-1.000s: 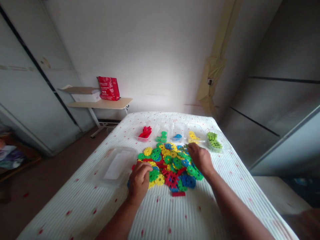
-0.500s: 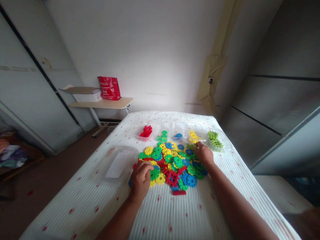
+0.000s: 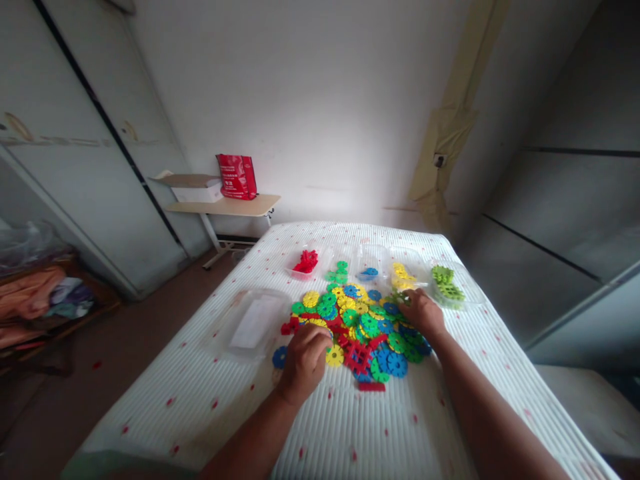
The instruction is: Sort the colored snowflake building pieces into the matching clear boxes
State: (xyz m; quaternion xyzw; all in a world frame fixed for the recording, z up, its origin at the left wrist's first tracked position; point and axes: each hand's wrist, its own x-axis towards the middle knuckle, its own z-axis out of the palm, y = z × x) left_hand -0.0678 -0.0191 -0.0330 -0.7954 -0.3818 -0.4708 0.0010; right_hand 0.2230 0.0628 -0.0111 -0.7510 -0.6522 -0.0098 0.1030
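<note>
A heap of plastic building pieces lies on the table: notched discs in green (image 3: pixel 369 325), yellow (image 3: pixel 335 355) and blue (image 3: pixel 397 365), with red lattice pieces (image 3: pixel 358 357) among them. My left hand (image 3: pixel 306 360) is at the heap's near left side, fingers curled; a bit of green shows at its fingertips, but what it grips is mostly hidden. A blue disc (image 3: pixel 280 357) lies just left of it. At the far right of the heap my right hand (image 3: pixel 424 313) pinches a light green piece (image 3: pixel 401 298), partly covered by the fingers.
Clear plastic boxes along the far side hold red pieces (image 3: pixel 306 261), blue discs (image 3: pixel 369 273), yellow pieces (image 3: pixel 401 275) and light green pieces (image 3: pixel 449 283). Green discs (image 3: pixel 341 272) lie among them. A clear lid (image 3: pixel 255 323) with a white label lies left.
The view has swung left, so everything sits farther right. My left hand has moved slightly right over the green disc, uncovering the blue disc. My right hand stays by the light green piece.
</note>
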